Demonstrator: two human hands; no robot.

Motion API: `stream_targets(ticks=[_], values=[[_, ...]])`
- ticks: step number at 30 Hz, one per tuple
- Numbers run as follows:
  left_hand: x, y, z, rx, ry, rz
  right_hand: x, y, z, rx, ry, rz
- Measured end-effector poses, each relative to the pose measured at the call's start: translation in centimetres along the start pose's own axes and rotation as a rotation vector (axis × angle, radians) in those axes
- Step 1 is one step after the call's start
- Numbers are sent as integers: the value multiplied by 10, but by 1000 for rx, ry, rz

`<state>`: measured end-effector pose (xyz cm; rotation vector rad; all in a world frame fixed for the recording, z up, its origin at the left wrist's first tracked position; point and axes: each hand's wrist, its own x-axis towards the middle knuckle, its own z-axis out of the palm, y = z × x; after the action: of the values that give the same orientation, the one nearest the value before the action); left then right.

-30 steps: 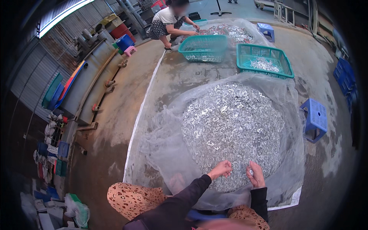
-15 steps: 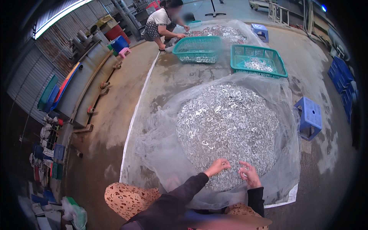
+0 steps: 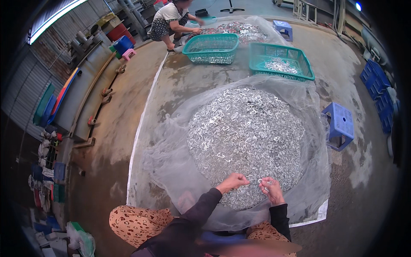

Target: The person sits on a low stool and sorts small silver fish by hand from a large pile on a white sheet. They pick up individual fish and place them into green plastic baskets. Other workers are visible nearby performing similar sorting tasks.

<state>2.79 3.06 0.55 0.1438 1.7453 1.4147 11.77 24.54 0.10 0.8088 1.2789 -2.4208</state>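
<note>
A wide, low pile of small silvery loop-shaped metal pieces [image 3: 252, 132] lies on a sheet of translucent netting [image 3: 171, 158]. Over the near edge of the pile, my left hand [image 3: 232, 183] is closed with its fingertips pinched together; anything in them is too small to make out. Close to its right, my right hand [image 3: 272, 190] pinches a small pale metal loop [image 3: 260, 180] between thumb and fingers. The two hands are a short gap apart.
Beyond the pile stand two green plastic baskets [image 3: 302, 76], the right one holding some metal pieces. A blue stool [image 3: 341, 124] stands right of the netting. At the far end another person [image 3: 171, 25] crouches beside a second pile [image 3: 242, 31]. Blue crates [image 3: 376, 81] stand far right.
My right hand's fingers have gone from spread to pinched on a small metal loop. My left hand stays closed near it. The whole view has shifted slightly. The other person's arm has moved.
</note>
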Motion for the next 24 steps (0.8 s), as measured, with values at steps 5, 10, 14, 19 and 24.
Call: stream_targets(ticks=[5,10,14,19,24], values=[[-8,13,-3,-99,-62,-57,1,10,-7,343,-53,-5],[-11,19,-1,-291,-145,-27,-1,23,-6,708,-366,-80],[-12,23,0,-190,-110,-56,5,17,5,692,-304,-87],[-4,15,4,39,-34,209,3,1,12,568,-364,-173],[-3,12,3,-157,-89,48,-11,-10,16,688,-480,-159]])
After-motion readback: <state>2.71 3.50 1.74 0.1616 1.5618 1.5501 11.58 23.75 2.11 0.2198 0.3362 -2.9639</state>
